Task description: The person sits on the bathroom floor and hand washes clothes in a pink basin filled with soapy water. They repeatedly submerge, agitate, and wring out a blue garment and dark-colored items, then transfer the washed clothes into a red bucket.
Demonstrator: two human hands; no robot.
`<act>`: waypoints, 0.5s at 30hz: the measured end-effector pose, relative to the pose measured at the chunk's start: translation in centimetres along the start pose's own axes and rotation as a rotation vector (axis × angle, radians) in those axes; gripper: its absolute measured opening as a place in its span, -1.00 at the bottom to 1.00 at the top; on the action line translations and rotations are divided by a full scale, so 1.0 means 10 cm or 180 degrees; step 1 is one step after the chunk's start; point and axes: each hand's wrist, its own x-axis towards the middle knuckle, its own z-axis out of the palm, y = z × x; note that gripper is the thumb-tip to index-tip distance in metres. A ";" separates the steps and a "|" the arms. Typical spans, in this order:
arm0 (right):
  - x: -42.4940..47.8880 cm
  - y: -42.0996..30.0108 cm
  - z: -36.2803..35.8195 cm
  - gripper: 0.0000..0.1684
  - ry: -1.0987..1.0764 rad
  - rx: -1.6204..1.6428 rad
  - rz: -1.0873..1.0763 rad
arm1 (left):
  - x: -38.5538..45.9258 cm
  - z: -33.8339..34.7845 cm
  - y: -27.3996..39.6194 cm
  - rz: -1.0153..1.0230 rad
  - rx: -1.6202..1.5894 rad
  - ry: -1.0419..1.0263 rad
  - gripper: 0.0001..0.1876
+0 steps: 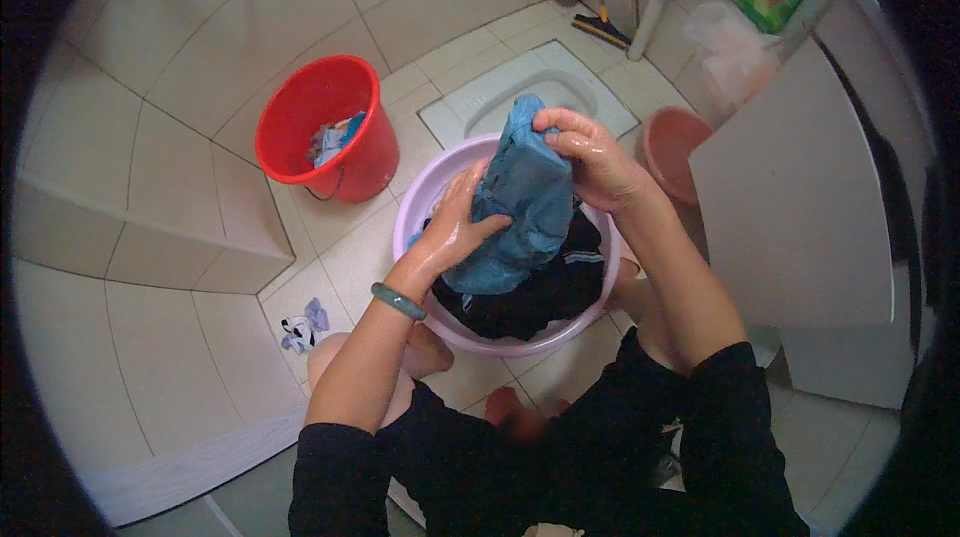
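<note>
A wet blue cloth garment (525, 199) is stretched upright over a round lilac plastic basin (510, 348). Its top edge is pinched between the thumb and fingers of my right hand (589, 154). My left hand (461, 222) lies against its left side, thumb across the front and the fingers partly hidden behind it; whether they grip it is unclear. Both hands look wet, and a green bangle (398, 301) sits on my left wrist. Under the blue cloth, dark clothes (517, 312) with a light striped trim lie in the basin.
A red bucket (386, 154) with clothes inside stands left of a squat toilet (540, 87). Small cloths (304, 327) lie on the tiled floor at left. A pink bin (671, 147) and a white cabinet (795, 199) stand at right; a floor squeegee (601, 30) leans behind.
</note>
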 end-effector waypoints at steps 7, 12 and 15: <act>0.19 -0.05 -0.69 -0.46 0.1655 -0.2771 -0.0532 | 0.09 -0.14 0.32 -0.1120 -0.2401 -0.0545 -0.47; 0.14 0.43 -0.92 -0.25 0.0435 -0.4327 0.1032 | 0.00 -0.34 -0.03 -0.1532 -0.3685 0.0482 -0.46; 0.06 0.86 -0.68 -0.18 -0.0592 -0.4564 0.1209 | -0.09 -0.48 -0.06 -0.1237 -0.3975 0.0498 -0.41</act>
